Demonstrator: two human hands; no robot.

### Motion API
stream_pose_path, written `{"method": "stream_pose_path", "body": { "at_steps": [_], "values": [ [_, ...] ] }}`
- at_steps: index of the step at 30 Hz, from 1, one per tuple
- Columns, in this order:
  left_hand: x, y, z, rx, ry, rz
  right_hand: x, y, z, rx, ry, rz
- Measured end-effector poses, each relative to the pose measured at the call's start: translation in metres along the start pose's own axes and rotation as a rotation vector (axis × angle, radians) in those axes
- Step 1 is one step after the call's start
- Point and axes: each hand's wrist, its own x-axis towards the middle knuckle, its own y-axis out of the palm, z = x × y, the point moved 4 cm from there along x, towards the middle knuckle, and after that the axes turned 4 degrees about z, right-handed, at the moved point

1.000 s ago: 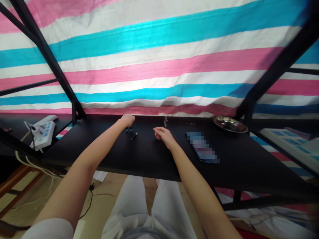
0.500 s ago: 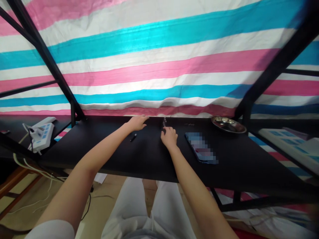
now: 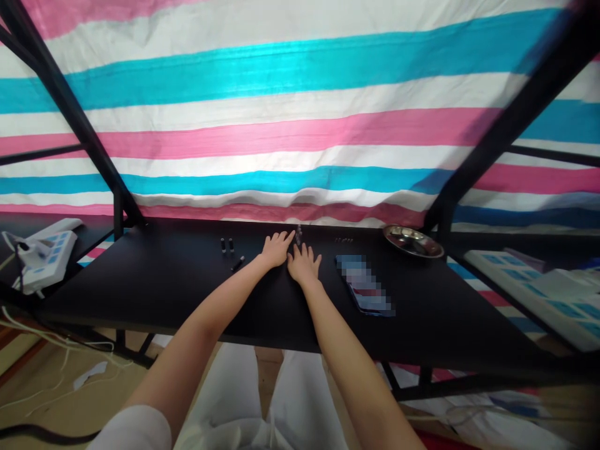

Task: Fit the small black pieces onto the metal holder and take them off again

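Observation:
My left hand point(image 3: 276, 248) and my right hand point(image 3: 304, 265) lie flat side by side on the black table point(image 3: 164, 287), fingers spread, holding nothing. A small silvery object point(image 3: 299, 234) stands just beyond their fingertips. Left of my left hand two small dark cylinders point(image 3: 227, 245) stand upright, and a third one point(image 3: 238, 263) lies on its side in front of them. A phone point(image 3: 364, 285) lies flat to the right of my right hand.
A metal dish point(image 3: 412, 241) sits at the back right, with a row of tiny dark bits point(image 3: 342, 239) to its left. A white power strip point(image 3: 40, 257) lies on the left shelf. A striped tarp point(image 3: 290, 125) hangs behind black frame bars point(image 3: 70, 119).
My left hand set small cylinders upright, then moved right. Both hands have come together and spread flat on the table. The view shifted a little to the right.

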Motion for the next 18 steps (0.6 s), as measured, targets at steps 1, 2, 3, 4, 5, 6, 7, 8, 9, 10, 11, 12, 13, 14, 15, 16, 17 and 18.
{"method": "stream_pose_path", "body": {
  "at_steps": [1,2,3,4,5,6,7,8,9,10,11,12,13,14,15,16,17,18],
  "values": [
    [0.002,-0.002,-0.002,0.003,0.010,-0.011,0.000,0.000,0.000,-0.003,0.001,0.003],
    [0.003,-0.004,-0.004,0.006,0.020,-0.024,0.000,-0.001,0.001,-0.006,0.001,0.006],
    [0.004,-0.007,-0.005,0.007,0.026,-0.037,0.000,-0.001,0.001,-0.010,0.001,0.010],
    [0.005,-0.010,-0.006,0.008,0.028,-0.049,0.000,-0.001,0.001,-0.015,0.001,0.015],
    [0.004,-0.014,-0.007,0.004,0.024,-0.059,0.000,-0.001,0.001,-0.021,0.001,0.019],
    [0.003,-0.017,-0.007,-0.006,0.017,-0.070,0.001,-0.001,0.001,-0.026,0.000,0.022],
    [0.002,-0.020,-0.006,-0.025,0.005,-0.083,0.001,-0.001,0.001,-0.030,-0.002,0.019],
    [-0.001,-0.023,-0.005,-0.053,-0.009,-0.100,0.001,0.000,0.001,-0.033,-0.006,0.014],
    [-0.005,-0.026,-0.003,-0.089,-0.026,-0.120,0.002,0.000,0.001,-0.033,-0.010,0.007],
    [-0.009,-0.029,0.000,-0.130,-0.044,-0.144,0.003,0.000,0.001,-0.032,-0.014,0.000],
    [-0.014,-0.031,0.003,-0.175,-0.062,-0.171,0.004,0.001,0.001,-0.028,-0.016,-0.004],
    [-0.020,-0.033,0.007,-0.220,-0.076,-0.200,0.005,0.001,0.001,-0.024,-0.017,-0.005],
    [-0.027,-0.035,0.011,-0.264,-0.087,-0.232,0.007,0.001,0.001,-0.019,-0.016,-0.004],
    [-0.033,-0.036,0.016,-0.306,-0.094,-0.265,0.008,0.002,0.001,-0.015,-0.014,0.000],
    [-0.040,-0.037,0.020,-0.345,-0.102,-0.299,0.009,0.002,0.001,-0.011,-0.012,0.004],
    [-0.047,-0.038,0.023,-0.380,-0.113,-0.329,0.011,0.003,0.000,-0.009,-0.010,0.008],
    [-0.054,-0.038,0.027,-0.410,-0.127,-0.355,0.012,0.003,0.000,-0.009,-0.008,0.011],
    [-0.060,-0.037,0.030,-0.438,-0.142,-0.375,0.013,0.003,0.000,-0.010,-0.006,0.013]
  ]
}}
